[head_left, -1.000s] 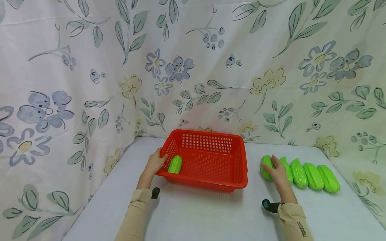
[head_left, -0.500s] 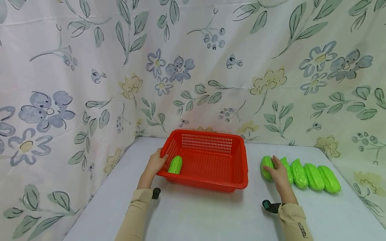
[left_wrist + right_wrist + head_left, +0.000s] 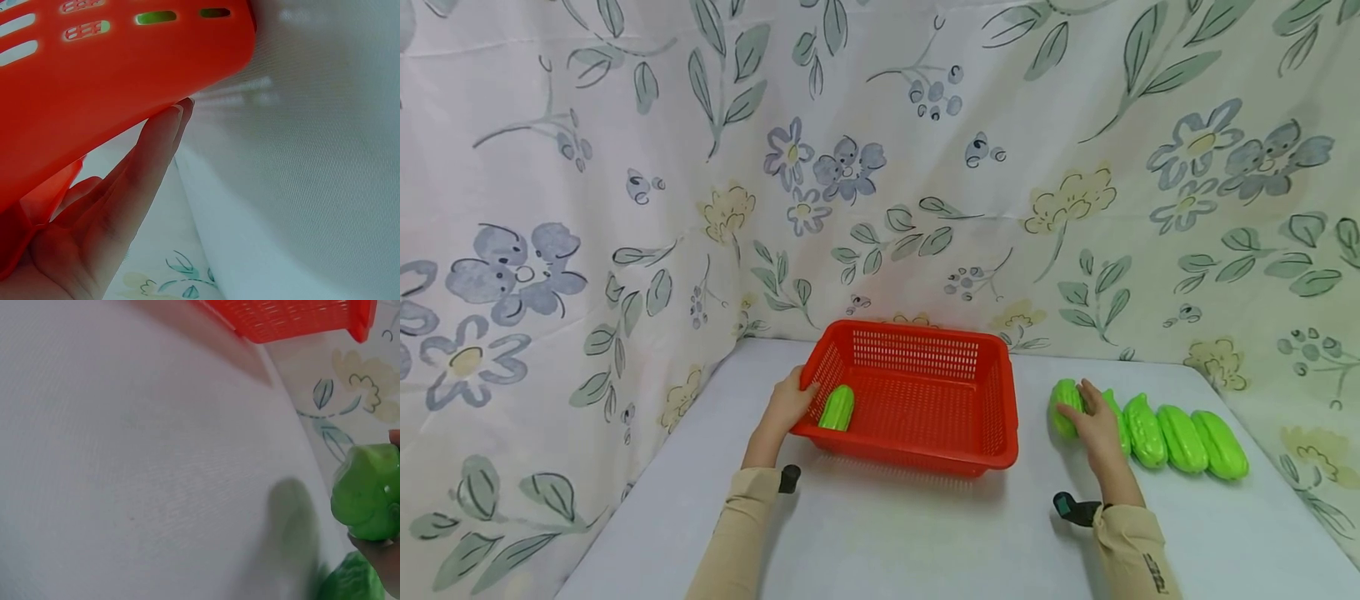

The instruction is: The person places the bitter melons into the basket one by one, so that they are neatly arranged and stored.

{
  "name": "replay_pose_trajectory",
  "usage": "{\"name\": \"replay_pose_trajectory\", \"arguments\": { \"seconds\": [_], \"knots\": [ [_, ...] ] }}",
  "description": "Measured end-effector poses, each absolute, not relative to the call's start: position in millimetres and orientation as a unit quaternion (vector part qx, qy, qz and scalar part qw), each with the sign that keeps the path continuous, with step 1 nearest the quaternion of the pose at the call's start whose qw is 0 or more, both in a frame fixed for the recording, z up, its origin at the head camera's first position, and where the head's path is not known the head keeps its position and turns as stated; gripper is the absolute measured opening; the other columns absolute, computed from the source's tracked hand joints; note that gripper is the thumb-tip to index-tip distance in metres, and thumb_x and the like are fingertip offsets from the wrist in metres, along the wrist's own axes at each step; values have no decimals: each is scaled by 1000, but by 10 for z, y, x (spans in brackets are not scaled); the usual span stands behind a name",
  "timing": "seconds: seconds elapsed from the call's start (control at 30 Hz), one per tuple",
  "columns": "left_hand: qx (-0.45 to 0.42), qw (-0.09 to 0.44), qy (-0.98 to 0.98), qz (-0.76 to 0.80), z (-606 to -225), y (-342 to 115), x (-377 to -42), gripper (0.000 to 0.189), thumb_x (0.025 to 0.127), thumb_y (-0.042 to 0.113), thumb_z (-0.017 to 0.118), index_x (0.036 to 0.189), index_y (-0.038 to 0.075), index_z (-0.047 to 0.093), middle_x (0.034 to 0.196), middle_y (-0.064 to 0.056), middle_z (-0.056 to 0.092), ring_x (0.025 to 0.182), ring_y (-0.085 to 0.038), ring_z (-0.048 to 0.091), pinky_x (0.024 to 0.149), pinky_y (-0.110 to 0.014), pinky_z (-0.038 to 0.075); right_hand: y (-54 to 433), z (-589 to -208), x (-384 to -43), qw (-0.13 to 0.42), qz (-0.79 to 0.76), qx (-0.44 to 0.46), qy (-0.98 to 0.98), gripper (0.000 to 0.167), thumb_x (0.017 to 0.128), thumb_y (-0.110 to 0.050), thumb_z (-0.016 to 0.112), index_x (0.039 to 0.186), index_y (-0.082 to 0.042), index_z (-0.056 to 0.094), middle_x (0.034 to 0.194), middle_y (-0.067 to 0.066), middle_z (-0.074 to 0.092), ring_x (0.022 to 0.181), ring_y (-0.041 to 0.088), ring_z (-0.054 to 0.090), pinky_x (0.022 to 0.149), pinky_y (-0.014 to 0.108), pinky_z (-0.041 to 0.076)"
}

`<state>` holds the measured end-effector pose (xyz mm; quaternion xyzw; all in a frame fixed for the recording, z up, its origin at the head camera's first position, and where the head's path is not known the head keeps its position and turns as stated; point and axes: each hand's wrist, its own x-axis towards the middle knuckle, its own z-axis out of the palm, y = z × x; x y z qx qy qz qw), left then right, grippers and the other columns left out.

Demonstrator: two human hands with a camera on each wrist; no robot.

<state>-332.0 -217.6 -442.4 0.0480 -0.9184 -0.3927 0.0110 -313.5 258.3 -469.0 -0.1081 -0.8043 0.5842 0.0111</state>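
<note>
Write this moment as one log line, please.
left hand: grips red basket | right hand: holds green vegetable above table | inside basket: one vegetable | on table: four more vegetables

Here's the gourd (image 3: 365, 494), bright green, glossy and lumpy, in the right hand's (image 3: 1097, 423) grip, just left of four more green gourds (image 3: 1182, 439) lined up side by side. And the basket (image 3: 910, 452): red, slotted, sitting upright, left hand (image 3: 790, 403) on its left rim, another gourd (image 3: 837, 408) lying in the near left corner.
</note>
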Motion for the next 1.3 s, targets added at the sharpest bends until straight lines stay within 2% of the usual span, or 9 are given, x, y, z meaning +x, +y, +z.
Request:
{"name": "replay_pose_trajectory", "arguments": {
  "seconds": [0.73,1.3],
  "knots": [
    [52,4,-916,-397,-4417,-2168,-3310,52,100,23,51,145,3,37,127,-23,61,94,-26,65,78,-42,58,2499,-4413,-3082,38,591,-94,-800,78,100,-21,53,158,-14,2,164,7,9,153,29,1,123,47,10],
    [50,6,-919,-392,-4406,-2165,-3310,51,100,23,50,144,1,37,125,-23,61,94,-26,65,79,-43,58,2344,-4143,-3092,58,593,-94,-798,77,99,-27,54,158,-18,5,164,4,13,153,29,8,121,51,19]
  ]
}}
